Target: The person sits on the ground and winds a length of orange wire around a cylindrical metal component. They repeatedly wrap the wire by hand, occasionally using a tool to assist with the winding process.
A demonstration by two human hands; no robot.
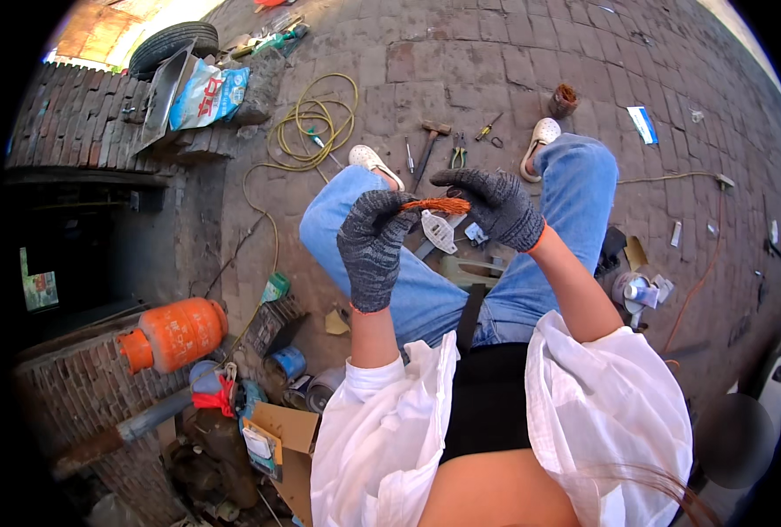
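Note:
My left hand (pixel 377 241) and my right hand (pixel 491 206), both in dark grey knit gloves, are closed around a short bundle of orange copper-coloured wire (pixel 439 205), one at each side. Just below the bundle, between my legs, is a white slotted plastic piece (pixel 439 231) over a green object (pixel 469 272). On the paving beyond my hands lie a hammer (pixel 434 129), green-handled pliers (pixel 458 155), a thin screwdriver (pixel 409 155) and a small yellow-handled tool (pixel 487 127).
A coiled yellow hose or cable (pixel 316 114) lies at upper left. An orange gas cylinder (pixel 179 334), open cardboard box (pixel 289 426) and brick wall (pixel 74 114) are at left. A rusty can (pixel 563 105) stands beyond my right foot; white containers (pixel 636 290) are at right.

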